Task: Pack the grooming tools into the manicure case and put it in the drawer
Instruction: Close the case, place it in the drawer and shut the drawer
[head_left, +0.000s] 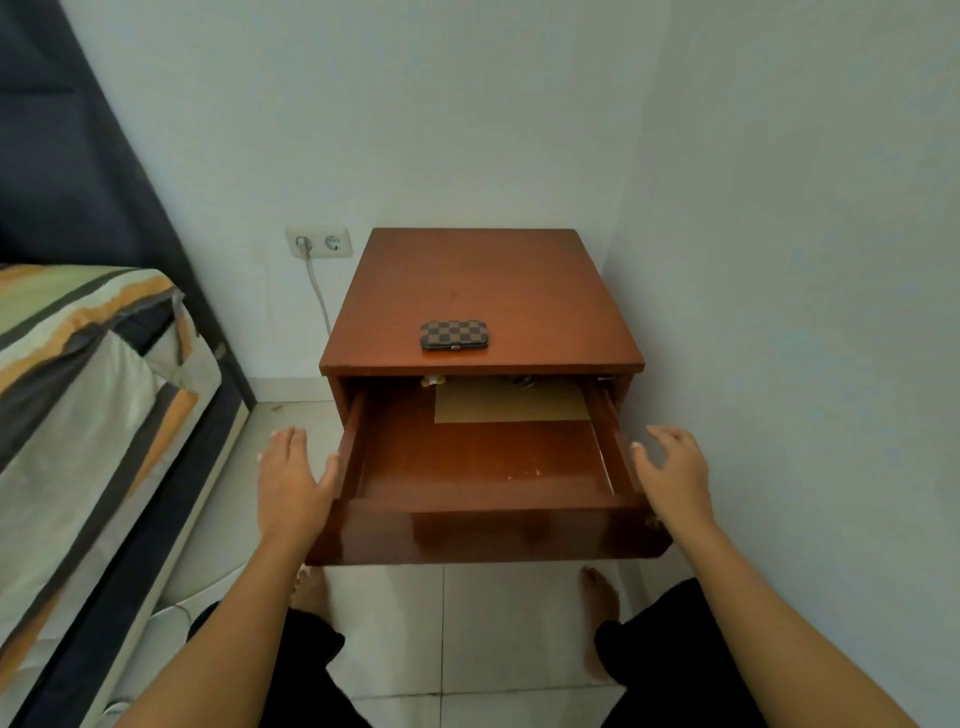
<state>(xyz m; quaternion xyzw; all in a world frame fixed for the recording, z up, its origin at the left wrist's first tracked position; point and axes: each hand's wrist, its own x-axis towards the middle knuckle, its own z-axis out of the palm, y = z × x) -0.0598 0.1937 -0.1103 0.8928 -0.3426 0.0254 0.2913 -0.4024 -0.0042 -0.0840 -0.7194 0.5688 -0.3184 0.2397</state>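
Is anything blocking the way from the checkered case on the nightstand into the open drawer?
Nothing visible. The manicure case lies shut on the nightstand top; the drawer below is pulled out, its front floor bare. A cardboard sheet lies at its back.

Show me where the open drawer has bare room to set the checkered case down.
The drawer floor is bare across its front half, between the two side walls and the front panel. The back is taken: a tan sheet covers the right rear and small items sit under the nightstand top. The case lies closed on top; both hands are empty.
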